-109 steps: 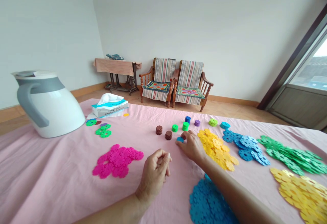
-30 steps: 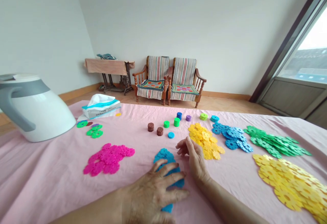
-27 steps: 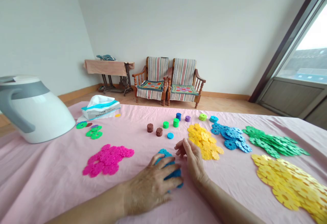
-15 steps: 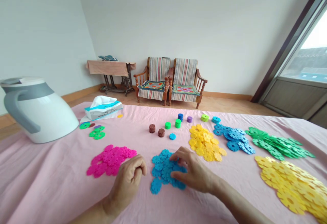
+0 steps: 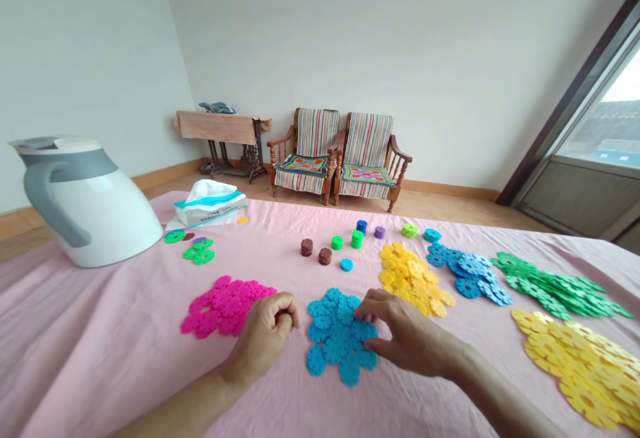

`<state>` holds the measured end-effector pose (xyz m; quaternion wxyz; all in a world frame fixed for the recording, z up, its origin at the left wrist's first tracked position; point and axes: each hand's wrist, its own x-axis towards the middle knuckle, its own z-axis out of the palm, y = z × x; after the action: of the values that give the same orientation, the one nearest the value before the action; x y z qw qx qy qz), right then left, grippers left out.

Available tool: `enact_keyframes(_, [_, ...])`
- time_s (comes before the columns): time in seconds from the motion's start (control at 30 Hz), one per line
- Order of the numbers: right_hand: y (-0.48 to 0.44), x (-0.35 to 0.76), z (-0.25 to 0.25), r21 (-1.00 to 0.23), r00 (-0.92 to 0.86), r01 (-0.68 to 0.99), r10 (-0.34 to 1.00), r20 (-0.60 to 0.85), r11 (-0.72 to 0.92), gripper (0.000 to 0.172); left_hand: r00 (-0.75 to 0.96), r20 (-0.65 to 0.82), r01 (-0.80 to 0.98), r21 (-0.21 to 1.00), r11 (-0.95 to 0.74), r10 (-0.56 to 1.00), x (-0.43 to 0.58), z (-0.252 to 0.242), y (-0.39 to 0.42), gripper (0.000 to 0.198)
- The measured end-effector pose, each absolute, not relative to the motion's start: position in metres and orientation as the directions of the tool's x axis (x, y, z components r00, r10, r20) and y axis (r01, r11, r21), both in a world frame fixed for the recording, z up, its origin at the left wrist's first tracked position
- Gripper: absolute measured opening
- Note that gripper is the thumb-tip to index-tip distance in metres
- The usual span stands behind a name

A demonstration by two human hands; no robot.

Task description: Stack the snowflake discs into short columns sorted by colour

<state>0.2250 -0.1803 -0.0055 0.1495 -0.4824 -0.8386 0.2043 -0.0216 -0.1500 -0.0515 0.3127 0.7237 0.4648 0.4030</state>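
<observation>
Fingers (image 5: 373,303) of right hand (image 5: 409,343) touch one teal disc pile (image 5: 334,343).

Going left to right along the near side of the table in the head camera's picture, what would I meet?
white kettle → pink pile → left hand, curled → turquoise pile → right hand, fingertips on that pile → large yellow pile

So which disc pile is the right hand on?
The teal-blue pile of flat plastic flower discs, right of the pink plastic disc pile; the right hand rests on its right edge.
</observation>
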Motion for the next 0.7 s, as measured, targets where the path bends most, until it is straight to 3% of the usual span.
enact_keyframes(0.3, [-0.181,0.218,-0.01,-0.413,-0.449,0.778,0.879,0.163,0.474,0.014,0.256,0.315,0.419,0.816,-0.398,0.914,-0.019,-0.047,-0.151,0.02])
enact_keyframes(0.47, [-0.145,0.219,-0.02,-0.484,-0.217,0.804,0.928,0.303,0.346,0.012,0.269,0.308,0.454,0.795,-0.402,0.912,-0.019,-0.05,-0.149,0.021])
enact_keyframes(0.57, [-0.114,0.216,-0.038,-0.485,0.001,0.847,0.91,0.414,0.219,0.012,0.271,0.306,0.479,0.78,-0.403,0.913,-0.02,-0.052,-0.148,0.022])
enact_keyframes(0.7, [-0.087,0.21,-0.063,-0.512,0.124,0.845,0.874,0.47,0.155,0.017,0.273,0.307,0.489,0.772,-0.406,0.912,-0.021,-0.053,-0.148,0.022])
